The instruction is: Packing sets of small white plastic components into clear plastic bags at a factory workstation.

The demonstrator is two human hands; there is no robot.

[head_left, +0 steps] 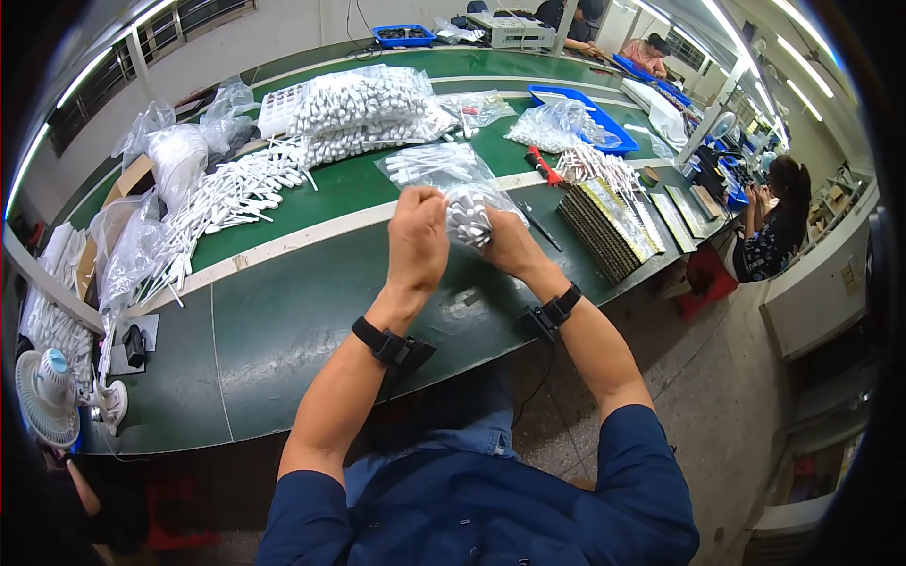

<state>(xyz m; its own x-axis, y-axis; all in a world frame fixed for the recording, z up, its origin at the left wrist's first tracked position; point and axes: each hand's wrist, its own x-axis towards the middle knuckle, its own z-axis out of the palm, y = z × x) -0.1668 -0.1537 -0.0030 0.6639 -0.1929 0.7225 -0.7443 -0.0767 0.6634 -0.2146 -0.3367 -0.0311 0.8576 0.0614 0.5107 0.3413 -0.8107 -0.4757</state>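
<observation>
Above the near part of the table, I hold a clear plastic bag with white stick-like pieces inside. The thick rounded ends of a bundle of white sticks face toward me. My right hand is closed round the right side of this bundle. My left hand is closed at the bag's left edge, fingertips pinched on the plastic. Its palm side is hidden, as are most of the right fingers. A dark pen-like tool lies just right of my right hand.
Loose white sticks pile at the left, beside filled bags. Stacked ridged trays stand at the right, near red-handled pliers and a blue tray. A fan sits at the left edge. Other people work farther off.
</observation>
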